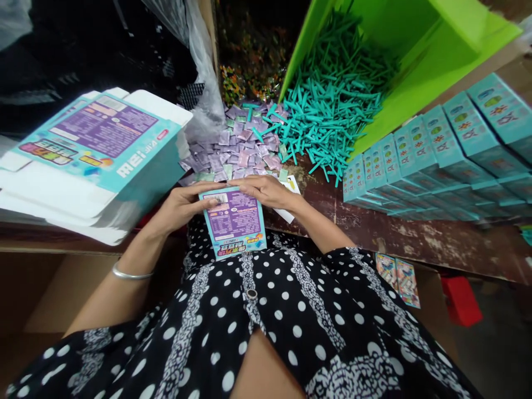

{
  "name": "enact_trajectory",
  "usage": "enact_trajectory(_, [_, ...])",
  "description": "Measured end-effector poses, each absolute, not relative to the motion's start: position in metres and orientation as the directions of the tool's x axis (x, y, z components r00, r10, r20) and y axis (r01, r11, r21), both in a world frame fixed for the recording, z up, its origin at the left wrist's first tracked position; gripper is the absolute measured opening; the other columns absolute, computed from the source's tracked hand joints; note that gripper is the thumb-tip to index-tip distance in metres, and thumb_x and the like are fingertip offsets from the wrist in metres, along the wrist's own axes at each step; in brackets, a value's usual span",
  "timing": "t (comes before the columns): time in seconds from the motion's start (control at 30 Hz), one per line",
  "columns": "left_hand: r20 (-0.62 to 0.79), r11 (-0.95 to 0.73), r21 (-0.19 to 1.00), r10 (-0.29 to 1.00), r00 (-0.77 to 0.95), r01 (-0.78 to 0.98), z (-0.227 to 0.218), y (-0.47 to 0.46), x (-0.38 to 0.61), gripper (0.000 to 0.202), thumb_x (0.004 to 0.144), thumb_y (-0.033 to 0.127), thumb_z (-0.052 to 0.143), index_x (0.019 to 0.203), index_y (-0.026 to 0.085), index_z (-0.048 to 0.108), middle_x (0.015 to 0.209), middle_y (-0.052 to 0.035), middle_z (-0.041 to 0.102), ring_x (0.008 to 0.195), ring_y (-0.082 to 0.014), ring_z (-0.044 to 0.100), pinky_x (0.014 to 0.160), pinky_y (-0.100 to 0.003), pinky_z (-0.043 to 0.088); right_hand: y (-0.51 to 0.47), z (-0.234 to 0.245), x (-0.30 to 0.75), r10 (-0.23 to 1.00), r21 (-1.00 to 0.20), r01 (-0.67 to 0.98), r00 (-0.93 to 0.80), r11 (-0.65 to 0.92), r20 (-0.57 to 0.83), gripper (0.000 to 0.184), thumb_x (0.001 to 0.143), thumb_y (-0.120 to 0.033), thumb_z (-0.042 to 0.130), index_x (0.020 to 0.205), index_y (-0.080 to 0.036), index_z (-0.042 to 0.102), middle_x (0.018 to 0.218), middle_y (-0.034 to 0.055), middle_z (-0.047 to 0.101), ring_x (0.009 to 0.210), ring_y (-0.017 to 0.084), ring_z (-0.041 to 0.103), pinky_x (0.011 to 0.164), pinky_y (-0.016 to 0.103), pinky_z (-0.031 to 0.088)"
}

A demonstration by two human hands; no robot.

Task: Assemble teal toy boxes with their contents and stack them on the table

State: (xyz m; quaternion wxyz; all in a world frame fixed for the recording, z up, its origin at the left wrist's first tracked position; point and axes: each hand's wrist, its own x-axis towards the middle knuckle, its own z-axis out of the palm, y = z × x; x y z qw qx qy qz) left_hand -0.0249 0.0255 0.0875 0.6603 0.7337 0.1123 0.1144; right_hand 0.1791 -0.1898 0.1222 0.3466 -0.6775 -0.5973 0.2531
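Note:
A teal and purple printed carton (236,221) stands close against my body, its printed panel facing up toward me. My left hand (185,205) grips its upper left corner, thumb lying over the panel near the barcode. Across the top edge on the right, my right hand (266,191) has its fingers bent over the carton. Both hands meet at that top end, so whether the flap is closed is hidden. Just beyond the fingers lies a heap of small purple, pink and green sachets (239,144). A white card (290,205) pokes out beneath my right wrist.
Flat cartons (137,133) are stacked at the left. Teal plastic sticks (328,105) spill from a lime-green bin (399,105). Rows of filled-out teal boxes (436,149) line the right side of the worn table (374,233). Colourful packets (397,277) and a red box (461,299) sit below.

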Motion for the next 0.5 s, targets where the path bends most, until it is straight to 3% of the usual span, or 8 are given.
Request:
enact_trajectory(0.07, [0.022,-0.046,0.999,0.420,0.907,-0.003,0.089,0.026,-0.020,0.056,0.077,0.059,0.101,0.118,0.022,0.093,0.125,-0.0095,0.089,0.112,-0.0318,0.081,0.110,-0.053,0.068,-0.194,0.120,0.181,0.963,-0.803,0.593,0.245,-0.059,0.110,0.060,0.115,-0.066,0.058,0.167,-0.037,0.066,0.167,0.0064,0.071,0.152,0.029,0.066,0.132,0.054,0.051])
enact_trajectory(0.13, [0.085,0.004,0.994,0.616,0.783,-0.112,0.089,0.030,-0.010,0.055,0.078,0.052,0.104,0.121,0.020,0.091,0.120,-0.0081,0.089,0.101,-0.0264,0.081,0.101,-0.048,0.070,-0.203,0.118,0.183,0.925,-0.872,0.480,0.366,-0.096,0.099,0.092,0.101,-0.075,0.075,0.180,-0.036,0.048,0.175,0.0108,0.062,0.159,0.033,0.060,0.133,0.059,0.050])
enact_trajectory(0.2, [0.180,0.010,0.956,0.766,0.617,-0.292,0.086,0.035,0.003,0.056,0.079,0.048,0.106,0.123,0.019,0.089,0.121,-0.0071,0.088,0.104,-0.0234,0.079,0.105,-0.044,0.068,-0.215,0.117,0.185,0.890,-0.931,0.347,0.452,-0.111,0.062,0.123,0.080,-0.080,0.093,0.182,-0.033,0.042,0.180,0.0139,0.056,0.165,0.038,0.053,0.137,0.060,0.046])
enact_trajectory(0.23, [0.215,0.007,0.929,0.802,0.558,-0.369,0.083,0.036,0.009,0.059,0.078,0.049,0.106,0.125,0.019,0.087,0.124,-0.0074,0.087,0.107,-0.0231,0.079,0.107,-0.043,0.067,-0.222,0.116,0.185,0.870,-0.952,0.288,0.490,-0.102,0.055,0.129,0.072,-0.079,0.098,0.179,-0.032,0.046,0.180,0.0142,0.055,0.168,0.039,0.050,0.139,0.060,0.043])
enact_trajectory(0.3, [0.209,0.045,0.910,0.808,0.550,-0.412,0.075,0.034,0.016,0.069,0.081,0.056,0.104,0.135,0.019,0.082,0.128,-0.0103,0.084,0.112,-0.0255,0.078,0.109,-0.046,0.067,-0.236,0.114,0.185,0.801,-0.985,0.164,0.596,-0.052,0.057,0.122,0.066,-0.077,0.101,0.169,-0.029,0.058,0.177,0.0134,0.059,0.167,0.039,0.051,0.140,0.058,0.044])
enact_trajectory(0.37, [0.184,0.028,0.952,0.746,0.640,-0.306,0.067,0.027,0.013,0.085,0.084,0.064,0.100,0.151,0.019,0.073,0.137,-0.0158,0.080,0.120,-0.0322,0.078,0.111,-0.054,0.066,-0.249,0.109,0.182,0.690,-1.000,0.007,0.723,0.019,0.018,0.105,0.069,-0.076,0.097,0.157,-0.028,0.066,0.165,0.0123,0.070,0.154,0.037,0.065,0.131,0.057,0.055])
enact_trajectory(0.43, [0.274,-0.213,0.961,0.643,0.715,-0.177,0.064,0.018,0.003,0.106,0.082,0.069,0.100,0.167,0.020,0.060,0.158,-0.0225,0.068,0.145,-0.0443,0.069,0.124,-0.066,0.058,-0.259,0.102,0.174,0.578,-0.988,-0.132,0.814,0.077,-0.063,0.092,0.070,-0.075,0.096,0.144,-0.027,0.069,0.146,0.0109,0.080,0.130,0.033,0.077,0.114,0.052,0.067])
enact_trajectory(0.5, [0.466,-0.584,0.799,0.454,0.759,-0.141,0.068,0.012,-0.011,0.119,0.077,0.072,0.102,0.174,0.024,0.053,0.180,-0.0242,0.049,0.170,-0.0536,0.042,0.139,-0.075,0.036,-0.264,0.092,0.159,0.523,-0.970,-0.226,0.839,0.085,-0.150,0.083,0.067,-0.069,0.099,0.132,-0.026,0.070,0.126,0.0081,0.085,0.108,0.028,0.080,0.098,0.044,0.071])
